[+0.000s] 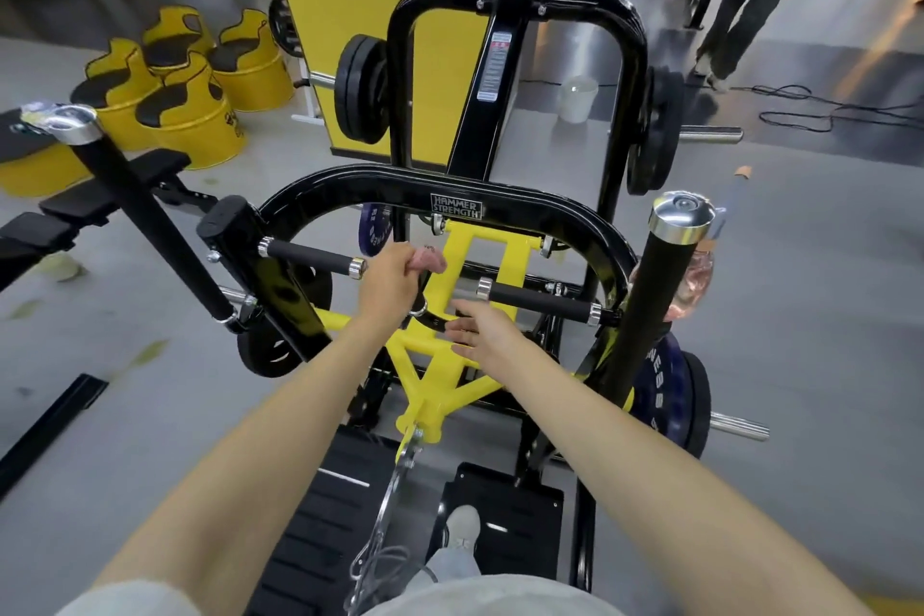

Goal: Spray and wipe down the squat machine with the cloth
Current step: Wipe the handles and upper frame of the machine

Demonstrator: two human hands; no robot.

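The black and yellow squat machine [505,195] fills the middle of the head view. My left hand [387,283] is closed around a small pink cloth [427,261], just right of the chrome end of the left black grip handle [312,255]. My right hand [482,333] is open, fingers spread, over the yellow frame [435,365] and just below the inner end of the right grip handle [537,301]. A clear pinkish spray bottle [695,280] with an orange tip shows behind the right upright post [650,305], partly hidden by it.
Black footplates [505,515] lie below, with my shoe on the right one. Weight plates [362,88] hang on both sides. Yellow barrel seats [195,115] stand at the left, a black bench [90,200] beside them. A white bucket [577,98] and cables lie behind; a person walks at top right.
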